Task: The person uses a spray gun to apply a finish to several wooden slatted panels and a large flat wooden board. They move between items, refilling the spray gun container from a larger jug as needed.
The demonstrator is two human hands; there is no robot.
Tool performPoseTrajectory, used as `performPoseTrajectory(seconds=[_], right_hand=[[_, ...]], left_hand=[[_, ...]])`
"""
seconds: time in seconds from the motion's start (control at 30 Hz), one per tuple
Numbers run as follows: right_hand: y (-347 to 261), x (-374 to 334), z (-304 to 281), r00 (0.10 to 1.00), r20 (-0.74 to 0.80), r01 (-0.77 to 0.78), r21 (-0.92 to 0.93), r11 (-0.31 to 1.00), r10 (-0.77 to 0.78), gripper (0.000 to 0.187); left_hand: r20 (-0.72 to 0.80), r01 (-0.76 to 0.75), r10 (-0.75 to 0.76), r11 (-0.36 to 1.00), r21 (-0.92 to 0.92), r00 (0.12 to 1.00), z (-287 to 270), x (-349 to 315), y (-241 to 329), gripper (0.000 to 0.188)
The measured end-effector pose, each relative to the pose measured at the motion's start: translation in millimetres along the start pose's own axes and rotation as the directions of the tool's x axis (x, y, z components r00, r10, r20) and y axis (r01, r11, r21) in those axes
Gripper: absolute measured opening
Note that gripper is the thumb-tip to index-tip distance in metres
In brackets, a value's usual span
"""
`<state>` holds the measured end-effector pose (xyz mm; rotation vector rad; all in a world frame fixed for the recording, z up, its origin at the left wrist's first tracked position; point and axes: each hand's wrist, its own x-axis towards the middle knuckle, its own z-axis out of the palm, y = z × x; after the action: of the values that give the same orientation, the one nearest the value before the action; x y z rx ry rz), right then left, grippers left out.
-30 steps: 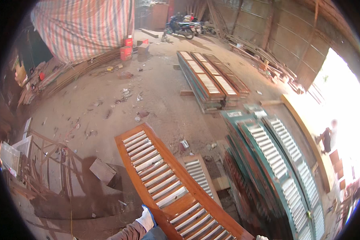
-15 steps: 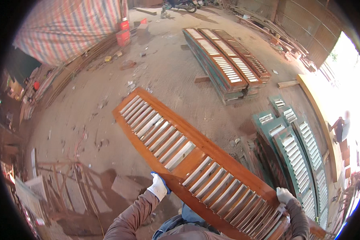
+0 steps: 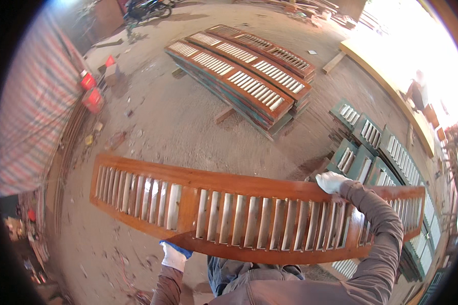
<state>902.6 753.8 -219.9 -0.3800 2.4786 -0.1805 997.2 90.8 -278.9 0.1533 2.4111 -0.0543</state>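
Observation:
A long louvred shutter panel (image 3: pixel 188 199) with an orange-brown wooden frame and pale slats spans the view in front of me, held clear of the floor. My left hand (image 3: pixel 175 255), in a white glove with a blue palm, grips its near edge left of the middle; the fingers are partly hidden under the frame. My right hand (image 3: pixel 332 182), in a white glove, is closed over the far edge toward the right, and my forearm crosses the slats there.
Stacked shutter panels (image 3: pixel 259 101) with brown tops rest on wooden blocks ahead. Green louvred shutters (image 3: pixel 366 133) lie piled at the right. Beyond them is a long yellow board (image 3: pixel 387 89) with a person (image 3: pixel 418 91) near it. Striped sheeting (image 3: pixel 28 112) and red containers (image 3: pixel 92 99) are at left.
The held shutter has swung from a steep diagonal to nearly level across my view, its left end coming nearer. My view has turned right, and both hands keep their hold.

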Motion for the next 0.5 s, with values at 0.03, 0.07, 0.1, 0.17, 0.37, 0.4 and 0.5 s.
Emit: performPoseTrajectory(seconds=[0.03,0.07,0.1,0.17,0.37,0.4,0.5], right_hand=[[-13,39,-24,0.999,0.018,-0.027,0.037,0.999,0.027,0.028],[-20,76,-41,0.999,-0.017,0.035,-0.014,0.999,-0.035,0.029],[-26,107,-52,0.999,-0.027,0.036,-0.029,0.999,-0.037,0.029],[-33,170,-74,0.998,-0.041,0.045,-0.065,0.997,-0.047,0.028],[-57,349,-141,0.999,-0.047,0.025,0.023,0.999,-0.024,0.024],[-63,385,-162,0.998,-0.054,0.041,0.018,0.999,-0.04,0.024],[-78,491,-220,0.995,-0.042,0.094,-0.008,0.996,-0.094,0.024]], left_hand=[[-0.065,0.001,-0.022,0.951,-0.309,0.998,8,18,-36,0.057],[-0.13,-0.049,-0.039,0.79,-0.612,0.991,17,38,-72,0.059],[-0.184,-0.129,-0.042,0.565,-0.815,0.982,6,66,-98,0.062],[-0.193,-0.14,-0.083,0.428,-0.893,0.978,-4,114,-139,0.062],[-0.158,-0.084,-0.089,0.546,-0.833,0.983,-129,233,-215,0.059],[-0.167,-0.085,-0.08,0.606,-0.791,0.983,-175,252,-218,0.058],[-0.185,-0.091,-0.039,0.759,-0.645,0.982,-296,310,-230,0.056]])
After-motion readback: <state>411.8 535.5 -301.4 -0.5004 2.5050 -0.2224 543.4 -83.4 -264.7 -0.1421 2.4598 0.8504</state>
